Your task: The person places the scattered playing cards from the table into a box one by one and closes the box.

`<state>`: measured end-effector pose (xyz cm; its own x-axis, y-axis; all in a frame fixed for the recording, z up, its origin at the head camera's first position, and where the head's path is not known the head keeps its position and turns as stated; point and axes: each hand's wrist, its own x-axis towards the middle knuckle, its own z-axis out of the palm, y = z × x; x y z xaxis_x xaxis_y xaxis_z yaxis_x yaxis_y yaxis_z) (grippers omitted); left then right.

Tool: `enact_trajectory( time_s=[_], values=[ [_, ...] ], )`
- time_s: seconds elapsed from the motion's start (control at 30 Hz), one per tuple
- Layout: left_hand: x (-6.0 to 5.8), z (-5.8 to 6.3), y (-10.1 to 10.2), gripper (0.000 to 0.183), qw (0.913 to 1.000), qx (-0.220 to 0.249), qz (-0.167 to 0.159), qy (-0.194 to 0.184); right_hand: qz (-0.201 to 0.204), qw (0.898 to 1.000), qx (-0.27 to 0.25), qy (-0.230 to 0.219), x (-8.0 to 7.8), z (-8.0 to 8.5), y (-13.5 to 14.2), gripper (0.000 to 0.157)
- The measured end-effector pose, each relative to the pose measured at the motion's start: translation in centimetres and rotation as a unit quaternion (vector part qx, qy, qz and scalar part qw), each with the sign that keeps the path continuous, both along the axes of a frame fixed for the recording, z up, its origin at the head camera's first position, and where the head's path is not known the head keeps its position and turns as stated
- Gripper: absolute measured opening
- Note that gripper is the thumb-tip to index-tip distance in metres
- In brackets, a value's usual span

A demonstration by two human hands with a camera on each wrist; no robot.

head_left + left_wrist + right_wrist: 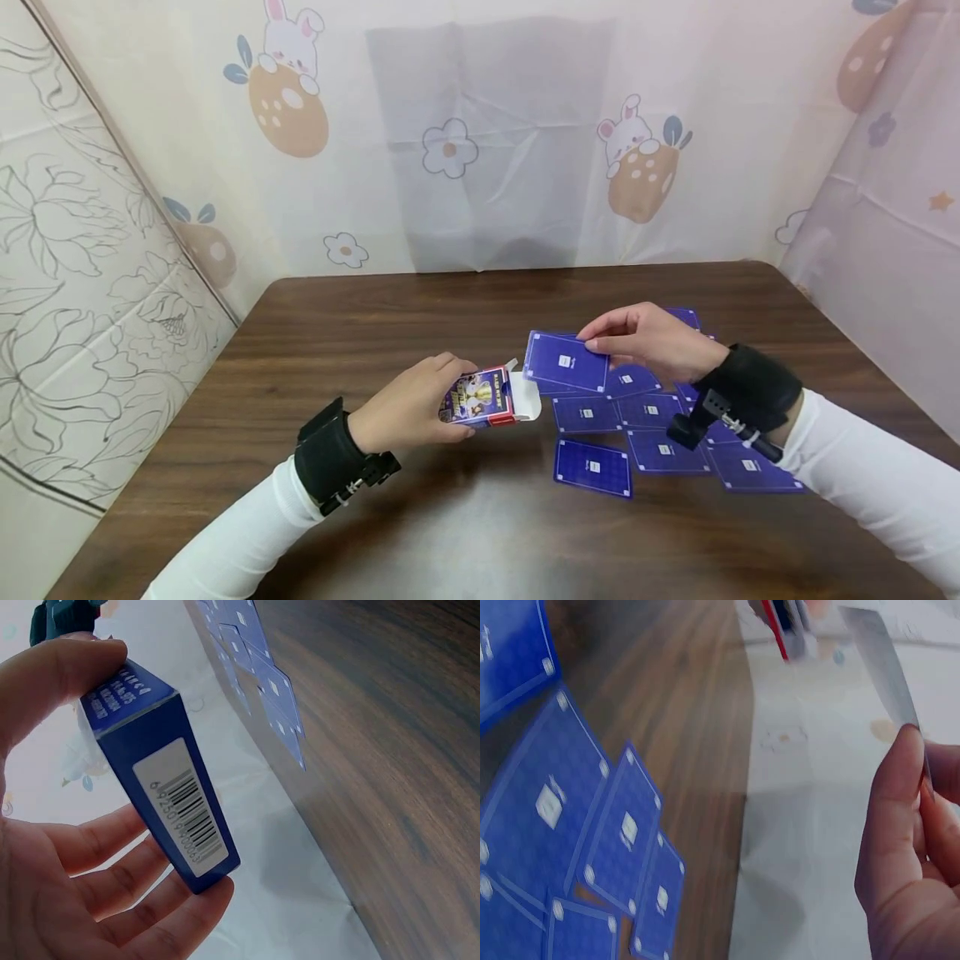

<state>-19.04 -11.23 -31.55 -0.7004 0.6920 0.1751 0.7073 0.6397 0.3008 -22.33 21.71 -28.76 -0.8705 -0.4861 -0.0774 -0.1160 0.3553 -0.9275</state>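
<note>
Your left hand (408, 408) grips the card box (476, 398) between thumb and fingers; the box's open white flap (527, 396) points toward your right hand (660, 342). Your right hand pinches a single blue card (566, 361) by its edge, near the flap. Additional blue-backed cards (663, 452), partly overlapping, lie on the table (360, 321) below your right hand.

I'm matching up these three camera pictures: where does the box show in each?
Head: box just below centre, in the left hand.
Left wrist: box left of centre.
Right wrist: box at the top edge, right of centre, blurred and cut off.
Shared landmark: blue cards on the table, visible in all three.
</note>
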Motion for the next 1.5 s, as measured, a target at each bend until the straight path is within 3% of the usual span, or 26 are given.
enact_trajectory(
  time_s=[0.43,0.97,1.5],
  values=[
    [-0.3,0.0,0.0,0.069,1.0,-0.003,-0.001,0.005,0.0,1.0,0.026,-0.003,0.5,-0.5,-2.2,0.025],
    [-0.5,-0.3,0.6,0.068,0.9998,-0.015,-0.005,-0.01,0.03,0.998,0.049,0.001,0.9,-1.4,-3.3,0.02],
    [-0.4,-0.5,1.1,0.066,0.9995,-0.006,-0.029,-0.015,0.008,0.998,0.035,-0.046,0.9,-2.4,-3.8,0.024]
  ],
)
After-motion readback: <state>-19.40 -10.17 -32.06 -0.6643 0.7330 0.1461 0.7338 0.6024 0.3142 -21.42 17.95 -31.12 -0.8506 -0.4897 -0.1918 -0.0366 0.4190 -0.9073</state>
